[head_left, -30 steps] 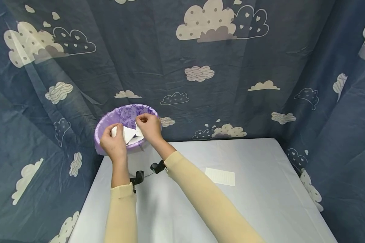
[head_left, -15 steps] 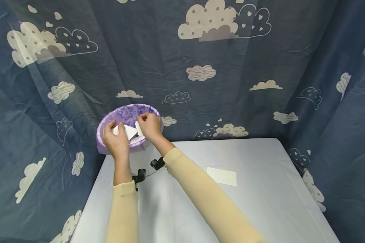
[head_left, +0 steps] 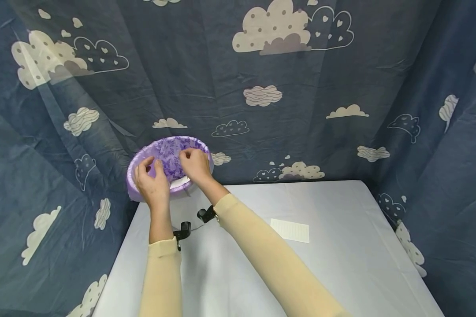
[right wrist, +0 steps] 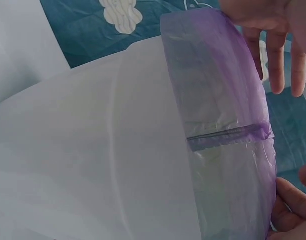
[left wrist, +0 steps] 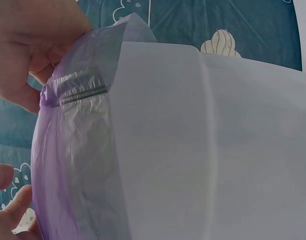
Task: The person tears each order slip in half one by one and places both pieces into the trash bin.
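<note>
A bin (head_left: pixel 198 146) lined with a purple patterned bag stands at the back left of the table. My left hand (head_left: pixel 154 187) is over its near left rim, thumb and fingers spread apart with nothing between them. Over the right part of the opening is my right hand (head_left: pixel 196 166), its fingers loosely curled and holding nothing visible. A white piece (head_left: pixel 180 182) shows just inside the near rim. Seen from the wrists, the bag (left wrist: pixel 83 130) folds over the rim of the white bin (right wrist: pixel 83 150), and fingers (right wrist: pixel 287 197) of the right hand show beyond the rim.
A pale lined sheet of paper (head_left: pixel 290 230) lies on the white tabletop (head_left: pixel 341 264), right of the right forearm. A dark cloud-print curtain (head_left: pixel 222 66) hangs behind the table and along both sides.
The white paper pieces that were between the hands have dropped out of sight into the bin. The left thumb and fingers have spread; the right hand stays nearly in place.
</note>
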### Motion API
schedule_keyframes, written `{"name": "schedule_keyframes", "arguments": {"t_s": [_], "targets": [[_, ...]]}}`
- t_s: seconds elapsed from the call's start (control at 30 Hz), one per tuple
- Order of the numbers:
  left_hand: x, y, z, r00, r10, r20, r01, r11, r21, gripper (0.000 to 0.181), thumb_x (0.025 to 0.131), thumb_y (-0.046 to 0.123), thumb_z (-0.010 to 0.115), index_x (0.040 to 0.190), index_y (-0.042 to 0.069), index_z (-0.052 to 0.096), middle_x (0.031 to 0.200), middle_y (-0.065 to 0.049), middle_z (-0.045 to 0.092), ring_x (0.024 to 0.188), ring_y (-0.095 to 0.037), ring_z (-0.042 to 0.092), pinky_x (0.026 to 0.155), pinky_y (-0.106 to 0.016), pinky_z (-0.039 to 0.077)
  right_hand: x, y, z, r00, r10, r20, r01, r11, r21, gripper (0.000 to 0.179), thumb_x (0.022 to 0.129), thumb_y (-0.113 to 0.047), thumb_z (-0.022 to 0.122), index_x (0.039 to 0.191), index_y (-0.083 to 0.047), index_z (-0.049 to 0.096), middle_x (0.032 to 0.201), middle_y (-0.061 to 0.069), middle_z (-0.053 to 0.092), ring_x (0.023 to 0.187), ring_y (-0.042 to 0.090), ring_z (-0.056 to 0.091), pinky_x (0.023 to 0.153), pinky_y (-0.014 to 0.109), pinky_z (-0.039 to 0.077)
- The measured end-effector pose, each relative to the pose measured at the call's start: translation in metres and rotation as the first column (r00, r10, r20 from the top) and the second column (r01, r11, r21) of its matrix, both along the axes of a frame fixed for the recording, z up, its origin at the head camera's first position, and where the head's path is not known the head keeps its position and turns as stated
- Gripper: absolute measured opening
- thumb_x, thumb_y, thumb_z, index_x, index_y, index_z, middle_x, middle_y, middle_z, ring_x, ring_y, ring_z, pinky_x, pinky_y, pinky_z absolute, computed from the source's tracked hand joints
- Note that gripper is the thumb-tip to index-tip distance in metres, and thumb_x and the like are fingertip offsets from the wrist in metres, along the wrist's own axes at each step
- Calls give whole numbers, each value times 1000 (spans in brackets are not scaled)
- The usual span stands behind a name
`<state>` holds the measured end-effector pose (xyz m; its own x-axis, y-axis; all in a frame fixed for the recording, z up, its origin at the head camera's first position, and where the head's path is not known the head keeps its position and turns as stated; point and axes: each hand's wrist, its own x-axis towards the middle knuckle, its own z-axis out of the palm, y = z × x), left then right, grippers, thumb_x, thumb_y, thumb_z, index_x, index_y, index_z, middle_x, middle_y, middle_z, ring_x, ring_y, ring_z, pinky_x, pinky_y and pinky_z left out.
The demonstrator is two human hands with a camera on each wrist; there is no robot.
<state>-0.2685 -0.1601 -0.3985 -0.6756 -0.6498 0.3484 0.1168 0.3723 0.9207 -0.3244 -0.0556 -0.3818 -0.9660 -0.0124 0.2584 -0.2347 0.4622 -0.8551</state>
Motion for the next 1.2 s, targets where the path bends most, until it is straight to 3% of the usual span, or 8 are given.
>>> {"name": "schedule_keyframes", "arguments": {"t_s": [0.23, 0.57, 0.77, 0.9, 1.2], "targets": [[4, 6, 0, 999, -13, -52, 15, 999, 30, 28, 107, 23, 62, 128, 7, 69, 130, -12, 65, 127, -28, 58, 114, -46, 44, 5, 9, 2, 999, 36, 14, -35, 997, -75, 32, 106, -27, 58, 121, -10, 80, 108, 7, 80, 96, 19, 70, 89, 34, 56], [10, 24, 2, 988, -66, -139, 67, 998, 8, 29, 103, 17, 69, 127, 2, 69, 127, -15, 69, 119, -27, 63, 106, -38, 48, 16, 34, 7, 993, 43, -108, -61, 984, -168, 28, 103, -26, 63, 118, -10, 80, 107, 8, 81, 99, 21, 75, 87, 27, 57], [18, 39, -3, 974, -110, -197, 107, 994, -24, 29, 99, 15, 73, 124, 0, 70, 124, -16, 70, 117, -28, 63, 107, -38, 47, 30, 62, 2, 983, 99, -154, -128, 973, -193, 30, 103, -25, 67, 127, -11, 75, 119, 7, 78, 110, 22, 71, 94, 33, 57], [25, 51, -8, 962, -154, -223, 145, 988, -55, 30, 98, 15, 75, 125, 1, 70, 123, -16, 69, 118, -28, 64, 108, -40, 48, 40, 83, -2, 984, 86, -159, -116, 975, -191, 32, 102, -28, 70, 131, -15, 73, 126, 4, 77, 119, 22, 69, 99, 41, 55], [37, 73, -21, 919, -273, -286, 247, 961, -127, 30, 98, 12, 75, 125, 2, 70, 124, -15, 70, 118, -28, 65, 109, -39, 47, 62, 128, -25, 984, 48, -170, -73, 986, -149, 39, 102, -33, 68, 138, -19, 68, 138, 1, 71, 131, 23, 63, 112, 54, 49]]}}
